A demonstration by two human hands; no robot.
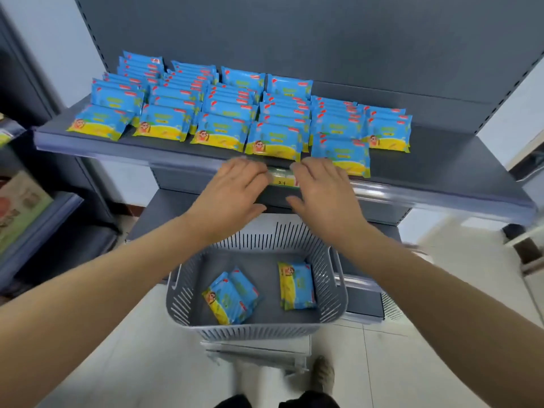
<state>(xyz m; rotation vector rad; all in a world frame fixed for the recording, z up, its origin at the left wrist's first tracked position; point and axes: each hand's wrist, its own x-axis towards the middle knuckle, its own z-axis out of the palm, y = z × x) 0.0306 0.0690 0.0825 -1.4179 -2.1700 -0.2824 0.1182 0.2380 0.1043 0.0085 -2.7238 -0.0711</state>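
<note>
Several rows of blue-and-yellow packets (273, 141) lie overlapping on a dark grey shelf (441, 172). My left hand (232, 192) and my right hand (322, 189) sit side by side on the shelf's front edge. Their fingers are spread and fairly straight, the tips at the edge just below the front packets, the thumbs under the price rail. Neither hand holds a packet. Between them shows a price label (281, 176). Below, a grey slotted basket (332, 293) holds three more packets: two overlapping at left (231, 295), one at right (295, 285).
The basket stands on a low support over a pale tiled floor. A lower shelf tier runs behind it. Another shelving unit with boxed goods (20, 207) stands at the left. My shoe (322, 373) shows at the bottom.
</note>
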